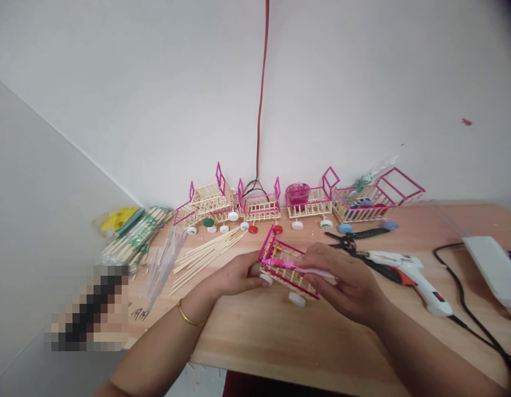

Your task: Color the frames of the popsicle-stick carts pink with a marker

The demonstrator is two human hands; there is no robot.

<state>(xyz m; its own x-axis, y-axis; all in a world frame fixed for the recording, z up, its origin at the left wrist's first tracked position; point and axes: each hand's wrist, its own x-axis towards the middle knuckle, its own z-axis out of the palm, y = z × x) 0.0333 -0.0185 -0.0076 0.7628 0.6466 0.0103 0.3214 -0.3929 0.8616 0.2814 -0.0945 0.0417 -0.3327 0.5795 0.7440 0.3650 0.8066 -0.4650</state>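
Observation:
A small stick cart [296, 278] with pink edges and white cap wheels is held tilted above the table. My left hand [241, 274] grips it at its left end, near a white wheel, with fingers partly behind the cart. My right hand [348, 281] pinches a pale pink brush [315, 270] between thumb and fingers. The brush's pink-stained end lies along the cart's upper rail near the left end. Behind, a cup of pink paint [297, 193] sits in another stick cart [315, 207].
More stick carts [261, 209] line the wall. Loose sticks [208, 256], clear glue sticks [166, 267] and bundled skewers [135, 237] lie left. Pliers [342, 241], a glue gun [420, 278], its cable and a white power strip [490, 270] lie right.

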